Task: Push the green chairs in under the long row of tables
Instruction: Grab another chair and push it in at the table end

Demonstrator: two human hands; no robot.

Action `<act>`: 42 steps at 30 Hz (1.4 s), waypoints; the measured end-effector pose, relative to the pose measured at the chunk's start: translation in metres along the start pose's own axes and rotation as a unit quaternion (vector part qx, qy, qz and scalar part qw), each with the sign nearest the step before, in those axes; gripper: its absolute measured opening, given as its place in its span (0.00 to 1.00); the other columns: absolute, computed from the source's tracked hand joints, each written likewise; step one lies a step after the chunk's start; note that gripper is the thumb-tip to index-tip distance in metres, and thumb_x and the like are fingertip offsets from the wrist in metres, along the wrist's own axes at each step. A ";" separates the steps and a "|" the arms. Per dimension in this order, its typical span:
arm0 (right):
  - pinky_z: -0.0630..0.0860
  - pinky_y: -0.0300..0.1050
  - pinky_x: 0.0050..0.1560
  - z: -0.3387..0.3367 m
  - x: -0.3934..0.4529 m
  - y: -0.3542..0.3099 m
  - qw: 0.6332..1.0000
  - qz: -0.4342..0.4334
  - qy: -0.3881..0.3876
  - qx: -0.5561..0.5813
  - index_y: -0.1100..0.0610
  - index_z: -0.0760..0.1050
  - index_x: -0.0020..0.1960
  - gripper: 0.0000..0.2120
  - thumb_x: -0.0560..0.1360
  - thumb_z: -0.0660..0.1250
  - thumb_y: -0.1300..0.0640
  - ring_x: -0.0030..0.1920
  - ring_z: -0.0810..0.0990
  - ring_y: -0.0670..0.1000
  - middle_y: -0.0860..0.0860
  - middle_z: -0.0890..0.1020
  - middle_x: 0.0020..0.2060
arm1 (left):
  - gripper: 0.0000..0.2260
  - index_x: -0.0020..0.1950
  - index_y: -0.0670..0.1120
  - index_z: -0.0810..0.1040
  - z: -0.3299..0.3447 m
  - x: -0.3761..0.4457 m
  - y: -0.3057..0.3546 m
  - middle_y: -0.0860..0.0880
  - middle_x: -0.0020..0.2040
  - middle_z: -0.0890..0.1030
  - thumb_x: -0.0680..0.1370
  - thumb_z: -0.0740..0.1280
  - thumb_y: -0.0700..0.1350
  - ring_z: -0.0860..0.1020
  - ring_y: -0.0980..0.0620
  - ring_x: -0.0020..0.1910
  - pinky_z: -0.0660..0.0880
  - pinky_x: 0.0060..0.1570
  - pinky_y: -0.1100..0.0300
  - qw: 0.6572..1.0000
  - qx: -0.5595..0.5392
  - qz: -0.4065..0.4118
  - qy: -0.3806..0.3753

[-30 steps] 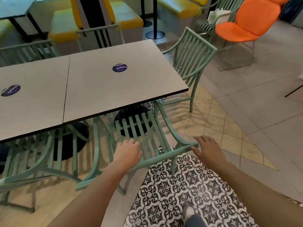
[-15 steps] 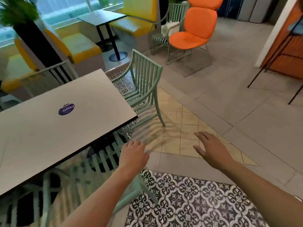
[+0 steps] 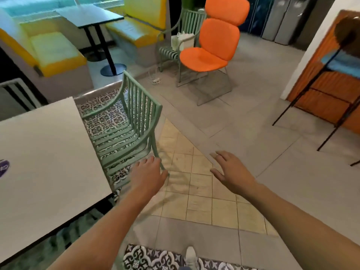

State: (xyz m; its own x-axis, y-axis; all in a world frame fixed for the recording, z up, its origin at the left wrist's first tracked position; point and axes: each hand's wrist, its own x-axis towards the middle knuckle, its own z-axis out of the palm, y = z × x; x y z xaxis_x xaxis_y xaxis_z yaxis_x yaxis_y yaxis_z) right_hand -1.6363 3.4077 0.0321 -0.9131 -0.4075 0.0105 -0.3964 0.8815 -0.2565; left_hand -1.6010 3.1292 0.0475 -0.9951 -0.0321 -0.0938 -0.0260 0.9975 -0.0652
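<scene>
Green chair [image 3: 124, 121] is seen at the end of the white table [image 3: 44, 156], seat partly out past the table edge, back slats angled toward the open floor. Left hand [image 3: 147, 175] is held open, overlapping the chair's near leg; contact cannot be told. Right hand [image 3: 231, 172] is spread open over the tiled floor [image 3: 196, 193], apart from the chair. Orange chair [image 3: 212, 45] is seen well beyond.

Orange lounge chair [image 3: 212, 47], yellow booths [image 3: 56, 53]

Pale green slatted chair [image 3: 124, 131] beside a light grey bench [image 3: 44, 164] with a purple sticker [image 3: 3, 168]. Orange lounge chair [image 3: 212, 45] far right; yellow seats [image 3: 54, 53] far left. Black-and-white patterned floor tiles [image 3: 155, 258] near.
</scene>
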 end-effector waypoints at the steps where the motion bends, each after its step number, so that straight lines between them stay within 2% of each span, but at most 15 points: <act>1: 0.60 0.48 0.71 -0.008 0.024 0.005 1.000 -0.004 0.002 -0.002 0.52 0.61 0.75 0.26 0.80 0.58 0.44 0.71 0.65 0.54 0.52 0.67 0.71 | 0.23 0.69 0.50 0.70 -0.005 0.020 0.000 0.48 0.67 0.74 0.79 0.55 0.61 0.70 0.46 0.67 0.68 0.66 0.49 1.000 0.000 -0.002 0.005; 6: 0.59 0.50 0.73 -0.033 0.127 0.033 0.999 -0.038 -0.001 0.015 0.52 0.60 0.76 0.27 0.80 0.58 0.44 0.71 0.64 0.54 0.52 0.67 0.72 | 0.23 0.69 0.50 0.69 -0.040 0.119 0.001 0.47 0.67 0.74 0.80 0.54 0.61 0.71 0.46 0.67 0.68 0.66 0.49 0.999 0.029 -0.013 0.023; 11: 0.57 0.46 0.72 -0.032 0.241 0.078 0.996 -0.084 -0.008 0.037 0.50 0.59 0.76 0.27 0.81 0.55 0.42 0.72 0.62 0.51 0.50 0.66 0.72 | 0.22 0.67 0.49 0.71 -0.054 0.222 -0.004 0.49 0.63 0.76 0.80 0.54 0.61 0.73 0.48 0.63 0.70 0.63 0.51 0.997 0.044 -0.047 0.040; 16: 0.55 0.45 0.72 -0.035 0.369 0.122 0.987 -0.152 -0.020 0.040 0.50 0.58 0.76 0.27 0.81 0.56 0.42 0.73 0.61 0.51 0.50 0.64 0.73 | 0.25 0.68 0.50 0.70 -0.045 0.326 -0.008 0.50 0.64 0.76 0.79 0.51 0.64 0.73 0.49 0.63 0.70 0.64 0.52 0.991 0.030 -0.127 0.025; 19: 0.56 0.46 0.72 -0.047 0.444 0.138 0.981 -0.187 -0.035 0.044 0.52 0.60 0.76 0.27 0.81 0.57 0.43 0.73 0.62 0.53 0.52 0.65 0.73 | 0.27 0.68 0.50 0.71 -0.047 0.372 -0.007 0.50 0.62 0.77 0.79 0.49 0.65 0.74 0.49 0.60 0.72 0.60 0.53 0.986 0.036 -0.160 0.019; 25: 0.58 0.50 0.72 -0.047 0.590 0.121 0.952 -0.296 -0.068 0.034 0.52 0.62 0.75 0.29 0.78 0.55 0.39 0.71 0.65 0.55 0.53 0.67 0.72 | 0.26 0.70 0.50 0.69 -0.050 0.470 -0.032 0.49 0.62 0.77 0.79 0.53 0.64 0.75 0.49 0.60 0.74 0.59 0.52 0.969 0.001 -0.249 0.007; 29: 0.57 0.50 0.72 -0.028 0.684 0.092 0.929 -0.364 -0.065 0.011 0.52 0.60 0.76 0.29 0.79 0.54 0.40 0.72 0.63 0.55 0.54 0.66 0.73 | 0.26 0.71 0.49 0.66 -0.032 0.531 -0.061 0.48 0.62 0.77 0.79 0.54 0.63 0.76 0.49 0.59 0.74 0.58 0.52 0.951 -0.029 -0.309 0.010; 31: 0.53 0.50 0.74 -0.016 0.719 0.074 0.913 -0.397 -0.090 0.004 0.52 0.58 0.77 0.29 0.80 0.55 0.40 0.74 0.60 0.54 0.53 0.64 0.74 | 0.25 0.70 0.49 0.66 -0.024 0.554 -0.079 0.48 0.61 0.77 0.79 0.55 0.63 0.75 0.48 0.58 0.73 0.57 0.50 0.940 -0.035 -0.338 -0.007; 35: 0.53 0.53 0.75 -0.006 0.785 0.038 0.875 -0.470 -0.114 -0.018 0.51 0.56 0.77 0.29 0.80 0.55 0.41 0.75 0.58 0.56 0.54 0.62 0.75 | 0.25 0.68 0.48 0.67 -0.018 0.591 -0.110 0.47 0.62 0.76 0.79 0.54 0.64 0.75 0.46 0.60 0.72 0.57 0.50 0.921 -0.041 -0.386 -0.034; 39: 0.51 0.52 0.75 0.006 0.837 0.000 0.823 -0.548 -0.144 -0.037 0.51 0.56 0.77 0.29 0.80 0.54 0.41 0.75 0.58 0.55 0.54 0.61 0.75 | 0.24 0.64 0.49 0.69 -0.016 0.607 -0.123 0.47 0.59 0.77 0.78 0.55 0.65 0.75 0.46 0.56 0.71 0.53 0.51 0.892 -0.050 -0.448 -0.036; 42: 0.50 0.52 0.75 0.025 0.877 -0.036 0.768 -0.615 -0.173 -0.048 0.52 0.55 0.77 0.29 0.81 0.53 0.41 0.76 0.56 0.55 0.55 0.61 0.75 | 0.25 0.66 0.49 0.69 -0.006 0.619 -0.126 0.47 0.61 0.76 0.78 0.55 0.65 0.75 0.46 0.58 0.70 0.54 0.50 0.848 -0.075 -0.522 -0.060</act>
State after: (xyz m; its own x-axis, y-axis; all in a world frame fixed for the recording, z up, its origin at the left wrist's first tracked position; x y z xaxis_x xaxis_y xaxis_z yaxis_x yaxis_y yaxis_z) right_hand -2.4204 3.0130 0.0259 0.2315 -0.9700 -0.0737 -0.9591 -0.2149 -0.1844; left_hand -2.2139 2.9839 0.0040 -0.4055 -0.8994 -0.1635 -0.9071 0.4179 -0.0495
